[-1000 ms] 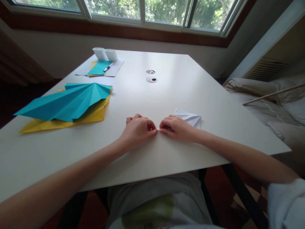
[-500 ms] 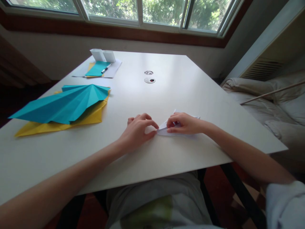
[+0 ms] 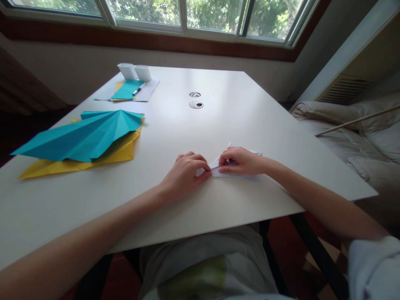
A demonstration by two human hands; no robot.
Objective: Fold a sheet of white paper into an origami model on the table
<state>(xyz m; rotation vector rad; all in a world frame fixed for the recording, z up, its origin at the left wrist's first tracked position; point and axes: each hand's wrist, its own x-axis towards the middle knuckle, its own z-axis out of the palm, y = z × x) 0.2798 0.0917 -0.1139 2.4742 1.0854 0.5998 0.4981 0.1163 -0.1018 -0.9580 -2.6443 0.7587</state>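
Observation:
A folded white paper lies on the white table near its front edge. My left hand pinches the paper's pointed left tip, fingers curled. My right hand rests over the paper's middle, its fingers pinched on a raised flap. Much of the paper is hidden under both hands.
A large pleated teal sheet lies on a yellow sheet at the left. At the far left corner are more papers, a pen and two small white boxes. Two round grommets sit mid-table. A sofa is right.
My right hand moved right along the paper and lifted a flap. My left hand closed back onto the paper's tip after briefly opening its fingers.

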